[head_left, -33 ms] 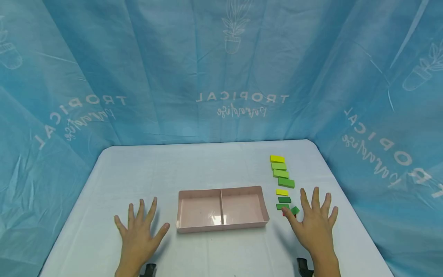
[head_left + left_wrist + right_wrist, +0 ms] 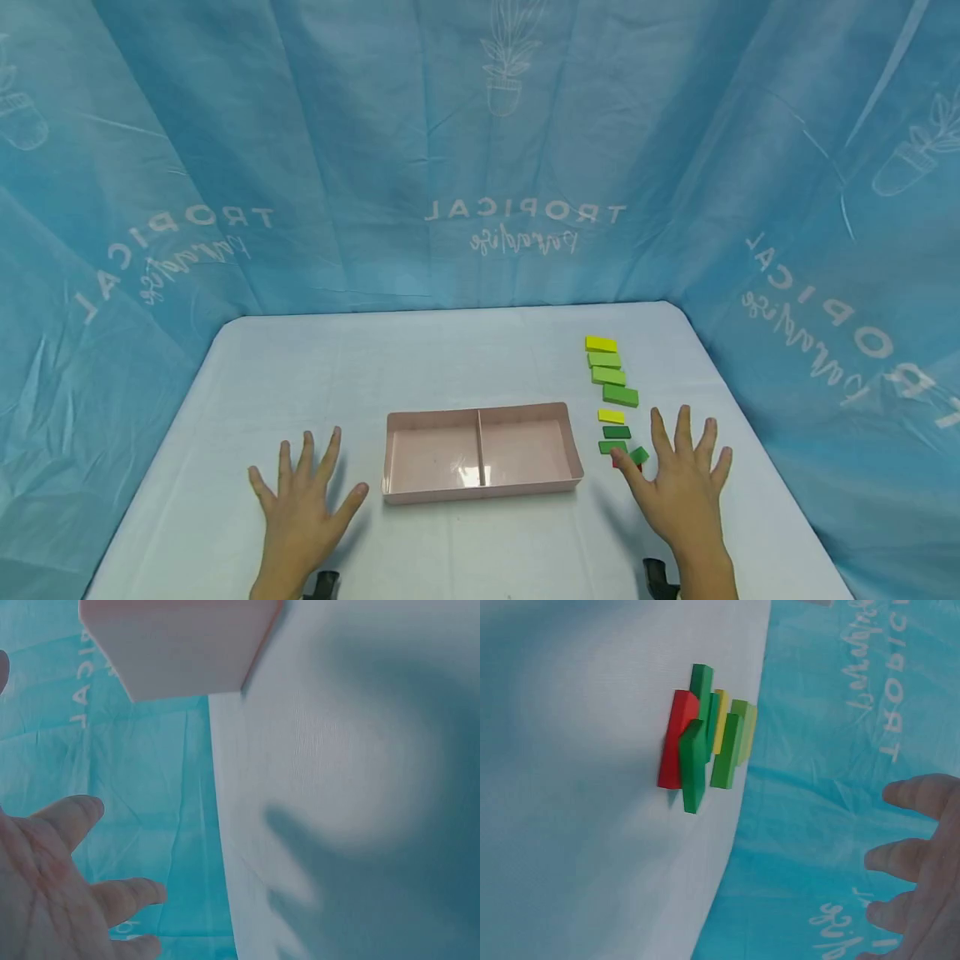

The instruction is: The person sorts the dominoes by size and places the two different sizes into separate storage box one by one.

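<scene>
My left hand (image 2: 298,517) hovers over the table left of a pink box, fingers spread and nothing held. The shallow box (image 2: 435,454) has two compartments split by a divider (image 2: 481,450), and nothing lies inside. On the right, my right hand (image 2: 684,496) is also spread and holds nothing. Beside its thumb, a loose column of blocks runs away from me: a tilted green block (image 2: 639,456), a dark green block (image 2: 617,432), a small yellow block (image 2: 611,416), a larger green block (image 2: 620,396) and others. The thumb mostly hides a red block (image 2: 676,742) in the head view.
Farther back in the column lie two light green blocks, one nearer (image 2: 608,377) and one behind (image 2: 604,361), then a yellow block (image 2: 601,344). A white cloth (image 2: 337,367) covers the table. Blue printed curtains (image 2: 360,167) surround its back and sides.
</scene>
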Motion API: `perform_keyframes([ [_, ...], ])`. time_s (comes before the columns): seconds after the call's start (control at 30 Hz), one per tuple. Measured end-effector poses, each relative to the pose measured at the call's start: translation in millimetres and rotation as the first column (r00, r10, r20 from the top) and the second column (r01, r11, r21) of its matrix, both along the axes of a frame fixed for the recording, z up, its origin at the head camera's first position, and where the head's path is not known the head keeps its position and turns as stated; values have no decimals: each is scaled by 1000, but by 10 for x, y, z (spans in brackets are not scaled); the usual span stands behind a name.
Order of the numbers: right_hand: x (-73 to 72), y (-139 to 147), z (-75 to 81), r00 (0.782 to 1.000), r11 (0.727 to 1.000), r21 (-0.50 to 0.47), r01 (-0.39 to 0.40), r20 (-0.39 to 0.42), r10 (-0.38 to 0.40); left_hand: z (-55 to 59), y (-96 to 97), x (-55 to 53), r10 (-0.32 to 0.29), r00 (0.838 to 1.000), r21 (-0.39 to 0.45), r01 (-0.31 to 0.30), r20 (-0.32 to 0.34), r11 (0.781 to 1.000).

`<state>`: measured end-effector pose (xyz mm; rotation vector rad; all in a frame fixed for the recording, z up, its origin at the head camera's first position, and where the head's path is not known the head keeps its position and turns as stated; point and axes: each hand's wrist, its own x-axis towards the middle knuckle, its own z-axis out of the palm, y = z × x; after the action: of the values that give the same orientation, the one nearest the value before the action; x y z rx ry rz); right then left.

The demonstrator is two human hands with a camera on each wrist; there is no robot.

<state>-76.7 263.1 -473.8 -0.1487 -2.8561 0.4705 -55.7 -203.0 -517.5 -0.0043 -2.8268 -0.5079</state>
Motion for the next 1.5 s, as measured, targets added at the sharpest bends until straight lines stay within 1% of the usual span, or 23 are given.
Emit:
perform_keyframes([
  [0.1,-5,-1,-29,1000,1000,-22,-10,-8,9,-5,27,0,-11,1000,8,11,-2,1000],
  [0.17,-20,-8,-48,1000,999,-49,-22,-18,21,-5,55,2,-28,1000,27,28,-7,999],
  [0.27,-62,-17,-74,999,997,-73,-24,-42,21,2,85,-2,-62,998,92,62,-11,994],
  [0.33,-96,-19,-88,999,997,-71,-7,-51,4,2,97,-15,-98,995,165,97,3,982],
  [0.4,-143,-10,-105,998,997,-65,28,-58,-32,5,118,-41,-136,990,250,124,33,960],
  [0.43,-168,-4,-115,997,997,-63,53,-55,-57,4,132,-61,-160,986,296,139,48,945],
  [0.5,-222,14,-136,992,992,-66,111,-43,-114,-3,174,-107,-220,973,392,175,74,903],
  [0.53,-271,19,-144,989,988,-67,139,-35,-141,-7,195,-150,-249,965,428,191,81,883],
  [0.63,-412,32,-181,977,975,-67,213,20,-212,-37,263,-265,-332,939,512,244,87,824],
  [0.67,-462,37,-190,973,971,-62,229,42,-227,-53,282,-299,-352,932,528,255,90,810],
  [0.77,-628,56,-207,963,967,-25,253,107,-249,-107,323,-382,-387,917,555,275,93,785],
  [0.87,-811,82,-213,956,968,25,251,150,-252,-163,339,-440,-412,906,588,280,100,758],
  [1.0,-1047,105,-261,950,970,73,231,196,-241,-214,310,-470,-431,893,633,259,132,730],
  [1.07,-1132,114,-281,948,971,90,220,217,-234,-225,284,-469,-429,893,641,250,137,726],
  [1.13,-1206,111,-293,947,972,104,210,226,-228,-226,254,-477,-421,898,642,250,126,724],
  [1.23,-1286,99,-296,944,973,125,195,246,-221,-229,224,-498,-406,907,616,258,110,744],
  [1.33,-1317,99,-295,934,970,144,194,275,-227,-237,226,-515,-395,910,587,255,122,768],
  [1.4,-1316,114,-303,925,967,155,201,295,-240,-242,244,-521,-395,909,576,253,134,777],
  [1.5,-1303,155,-325,915,965,158,209,316,-250,-249,277,-542,-388,909,573,239,152,784],
])
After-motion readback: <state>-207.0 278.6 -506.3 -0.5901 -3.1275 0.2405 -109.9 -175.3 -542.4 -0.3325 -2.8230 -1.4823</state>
